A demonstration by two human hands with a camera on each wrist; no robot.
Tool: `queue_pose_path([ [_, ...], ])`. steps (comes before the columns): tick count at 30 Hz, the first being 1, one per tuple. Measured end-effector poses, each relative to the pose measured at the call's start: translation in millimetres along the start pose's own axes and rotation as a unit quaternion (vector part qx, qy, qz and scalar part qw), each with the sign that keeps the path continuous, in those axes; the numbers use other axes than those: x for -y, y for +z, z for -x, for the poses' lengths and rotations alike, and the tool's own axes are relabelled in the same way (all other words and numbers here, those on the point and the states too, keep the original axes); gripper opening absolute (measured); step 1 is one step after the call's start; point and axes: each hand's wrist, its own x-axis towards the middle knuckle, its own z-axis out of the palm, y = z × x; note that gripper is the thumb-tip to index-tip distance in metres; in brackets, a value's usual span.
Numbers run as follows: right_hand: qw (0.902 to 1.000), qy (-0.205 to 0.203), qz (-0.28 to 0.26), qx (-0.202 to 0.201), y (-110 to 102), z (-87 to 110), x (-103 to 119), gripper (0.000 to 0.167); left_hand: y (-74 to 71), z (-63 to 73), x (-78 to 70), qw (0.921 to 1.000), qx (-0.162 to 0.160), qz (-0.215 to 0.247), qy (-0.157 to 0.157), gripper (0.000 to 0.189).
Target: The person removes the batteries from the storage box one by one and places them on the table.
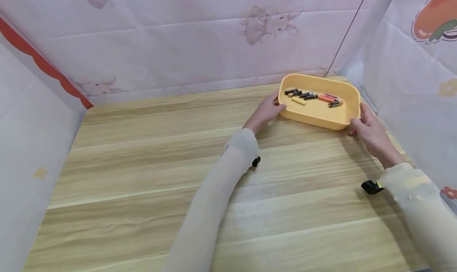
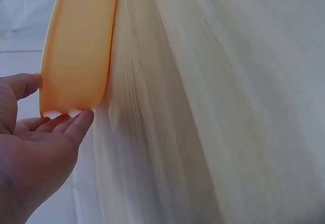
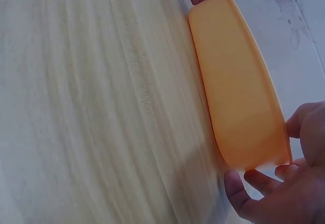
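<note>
A yellow plastic bin [image 1: 310, 121] stands at the back right of the wooden table, several small batteries [image 1: 310, 97] lying inside it. Most of the batteries are black; others are orange, pinkish red and yellow. My left hand [image 1: 265, 111] holds the bin's left end, thumb at the rim and fingers against the end wall, as the left wrist view also shows on the bin [image 2: 81, 46]. At the opposite end my right hand [image 1: 373, 135] grips the bin, with its thumb by the rim and fingertips at the wall [image 3: 244, 92] in the right wrist view.
The wood-grain table [image 1: 143, 164] stretches to the left and front of the bin. Behind it rises a pink sheet [image 1: 200, 53] with rabbit prints, close to the bin's far side. A pale printed sheet [image 1: 410, 89] borders the right side, near my right hand.
</note>
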Motion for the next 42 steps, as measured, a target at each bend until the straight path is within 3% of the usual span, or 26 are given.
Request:
queue_pose_path([
  [4, 0.9982, 0.008, 0.059, 0.01, 1.0, 2.5, 1.4, 0.069, -2.3, 3.9, -1.6, 0.9999, 0.008, -0.014, -0.006, 0.068],
  [9, 0.9974, 0.025, 0.065, 0.021, 1.6, 2.7, 3.3, 0.068, -6.0, 7.1, 0.1, 0.9997, 0.014, -0.018, -0.003, 0.069],
  [17, 0.992, 0.04, 0.112, 0.043, 5.2, 7.8, 8.4, 0.073, -20.7, 20.7, 0.0, 0.9964, 0.063, -0.054, -0.019, 0.081],
  [23, 0.985, 0.049, 0.154, 0.06, 14.4, 14.1, 13.2, 0.077, -35.5, 33.7, 7.6, 0.9909, 0.076, -0.11, 0.013, 0.084],
  [27, 0.9852, 0.042, 0.148, 0.075, 21.0, 18.4, 15.9, 0.078, -42.2, 45.6, 14.7, 0.9923, 0.077, -0.093, 0.03, 0.084],
  [32, 0.9857, 0.014, 0.15, 0.075, 29.4, 25.0, 18.6, 0.078, -48.7, 64.8, 19.1, 0.9959, 0.07, -0.051, 0.026, 0.084],
  [39, 0.9833, -0.007, 0.156, 0.093, 41.9, 37.4, 27.0, 0.087, -61.1, 91.0, 18.7, 0.9879, 0.059, -0.143, 0.011, 0.087],
  [42, 0.9809, -0.01, 0.164, 0.105, 48.1, 42.3, 31.1, 0.09, -67.8, 105.1, 20.0, 0.9869, 0.054, -0.152, -0.003, 0.09],
])
